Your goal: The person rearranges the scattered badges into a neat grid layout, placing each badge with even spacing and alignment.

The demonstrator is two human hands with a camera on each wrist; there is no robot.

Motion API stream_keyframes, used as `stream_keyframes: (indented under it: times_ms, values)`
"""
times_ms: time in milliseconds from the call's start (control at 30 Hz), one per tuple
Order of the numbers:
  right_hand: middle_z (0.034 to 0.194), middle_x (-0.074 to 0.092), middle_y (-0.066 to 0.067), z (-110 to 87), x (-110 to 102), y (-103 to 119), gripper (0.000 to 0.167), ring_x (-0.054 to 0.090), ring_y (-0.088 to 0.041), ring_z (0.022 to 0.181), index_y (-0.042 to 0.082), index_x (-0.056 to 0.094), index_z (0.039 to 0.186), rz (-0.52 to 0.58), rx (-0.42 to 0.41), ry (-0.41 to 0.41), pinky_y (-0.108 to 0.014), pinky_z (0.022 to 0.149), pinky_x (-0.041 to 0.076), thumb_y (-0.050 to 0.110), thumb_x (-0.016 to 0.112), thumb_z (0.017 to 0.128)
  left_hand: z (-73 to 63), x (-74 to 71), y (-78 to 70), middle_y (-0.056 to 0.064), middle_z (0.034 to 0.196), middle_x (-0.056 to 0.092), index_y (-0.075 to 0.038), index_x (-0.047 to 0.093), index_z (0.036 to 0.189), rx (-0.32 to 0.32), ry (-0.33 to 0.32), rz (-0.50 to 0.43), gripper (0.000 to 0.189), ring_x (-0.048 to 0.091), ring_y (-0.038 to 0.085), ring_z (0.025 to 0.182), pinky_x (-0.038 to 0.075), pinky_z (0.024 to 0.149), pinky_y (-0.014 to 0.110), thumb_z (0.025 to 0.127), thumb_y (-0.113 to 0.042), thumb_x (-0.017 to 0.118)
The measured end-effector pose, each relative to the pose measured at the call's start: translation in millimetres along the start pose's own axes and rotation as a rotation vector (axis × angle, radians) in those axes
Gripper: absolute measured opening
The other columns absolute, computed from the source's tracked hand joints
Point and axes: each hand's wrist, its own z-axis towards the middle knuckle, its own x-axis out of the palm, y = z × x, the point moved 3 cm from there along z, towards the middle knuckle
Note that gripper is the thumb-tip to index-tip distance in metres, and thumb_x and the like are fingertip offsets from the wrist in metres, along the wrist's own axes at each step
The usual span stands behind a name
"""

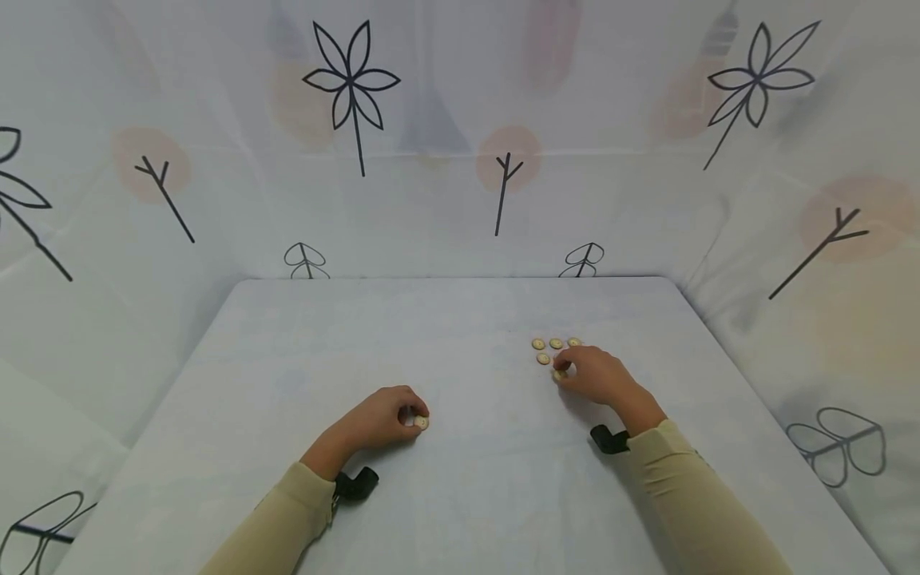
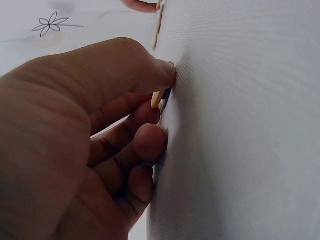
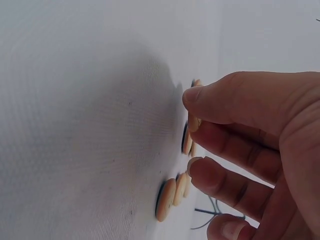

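At the table's middle, my left hand (image 1: 384,417) pinches a small round wooden button (image 1: 422,422) between thumb and fingers, low over the cloth. In the left wrist view that button (image 2: 157,99) is tilted up on its edge, partly behind the thumb. Farther right, my right hand (image 1: 598,377) holds another wooden button (image 1: 559,374) by thumb and index finger, beside a small group. Three buttons (image 1: 557,343) form the group's back row, with one more button (image 1: 543,359) in front at the left. My right fingers hide part of the group. Several flat buttons (image 3: 166,200) show past the fingertips in the right wrist view.
A white cloth covers the table (image 1: 460,503). Behind and at both sides hangs a pale curtain (image 1: 431,216) printed with line-drawn flowers and twigs. Each wrist wears a black strap mount (image 1: 357,484), close over the cloth.
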Motion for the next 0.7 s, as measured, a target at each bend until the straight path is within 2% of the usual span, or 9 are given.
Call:
stream_keyframes:
  times_ms: [400,700]
  values:
    - [0.106,0.069,-0.003,4.0,2.2,-7.9,0.023,0.062,-0.025,0.102,0.013,0.070,0.108,-0.037,0.029,0.022,-0.048,0.085,0.048,0.022,0.069,0.087,0.4,-2.8,-5.1,-0.012,0.093,0.059,-0.020,0.071,0.101,0.008,0.015,-0.007,0.013,0.052,0.006,0.078,0.046,0.071,0.023,0.088,-0.019,0.068]
    - [0.104,0.069,-0.002,4.6,0.2,-9.7,0.019,0.061,-0.023,0.097,0.015,0.071,0.104,-0.046,0.045,0.040,-0.047,0.083,0.048,0.021,0.068,0.086,1.4,-2.5,-3.1,-0.012,0.095,0.060,-0.021,0.071,0.102,0.006,0.019,0.004,0.014,0.052,0.005,0.079,0.046,0.071,0.023,0.088,-0.019,0.068]
